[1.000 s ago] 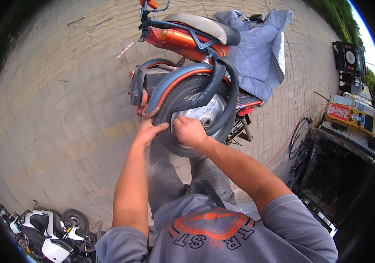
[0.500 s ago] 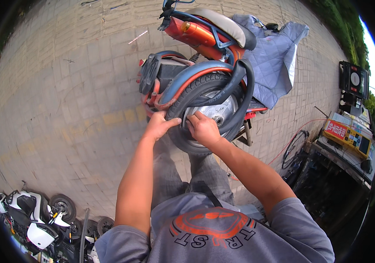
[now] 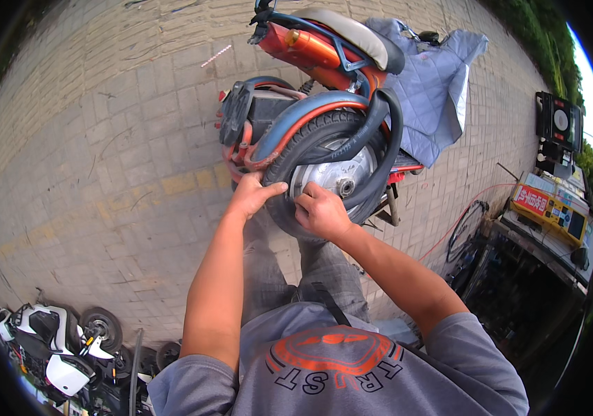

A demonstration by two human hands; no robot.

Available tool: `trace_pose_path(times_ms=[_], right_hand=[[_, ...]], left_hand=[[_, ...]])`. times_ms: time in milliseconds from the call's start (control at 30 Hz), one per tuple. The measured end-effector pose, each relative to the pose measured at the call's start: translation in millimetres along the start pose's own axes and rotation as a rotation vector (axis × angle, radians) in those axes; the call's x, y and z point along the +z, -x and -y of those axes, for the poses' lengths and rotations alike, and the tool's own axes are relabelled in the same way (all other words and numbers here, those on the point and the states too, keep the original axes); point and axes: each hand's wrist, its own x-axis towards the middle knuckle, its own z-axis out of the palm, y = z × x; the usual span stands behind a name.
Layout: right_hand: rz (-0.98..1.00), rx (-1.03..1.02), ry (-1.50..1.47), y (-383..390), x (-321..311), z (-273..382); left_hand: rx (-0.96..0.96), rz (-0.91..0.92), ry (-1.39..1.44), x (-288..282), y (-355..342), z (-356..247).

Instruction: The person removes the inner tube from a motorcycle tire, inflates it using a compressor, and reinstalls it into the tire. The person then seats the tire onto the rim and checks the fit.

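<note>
Head view: the black tyre surrounds the silver hub, an inner tube looping above and right of it. Left of the hub, your left hand grips the tyre's edge; below, your right hand curls, its hold hidden. Far right, a cabinet's interior is too dark to read.

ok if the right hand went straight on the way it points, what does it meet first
The right hand would probably meet the scooter tyre first; the left hand lies farther along that line. Depth is unclear, so its fingers may already be touching the tyre.
</note>
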Motion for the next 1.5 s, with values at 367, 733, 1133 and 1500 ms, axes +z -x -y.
trace_pose_path(times_ms=[367, 733, 1133, 1500], right_hand=[[-0.058, 0.072, 0.182, -8.6, -10.7, 15.0], [-0.101, 0.037, 0.227, -11.7, -15.7, 12.9], [0.014, 0.09, 0.298, -10.5, -11.5, -19.1], [-0.586, 1.126, -0.147, 140.4, 15.4, -111.2]], left_hand=[[-0.062, -0.013, 0.007, 1.5, -0.4, -1.6], [0.006, -0.016, 0.013, 2.4, 2.1, -3.6], [-0.077, 0.001, -0.017, 0.7, -6.4, 6.8], [-0.138, -0.058, -0.15, 15.3, 9.3, -10.1]])
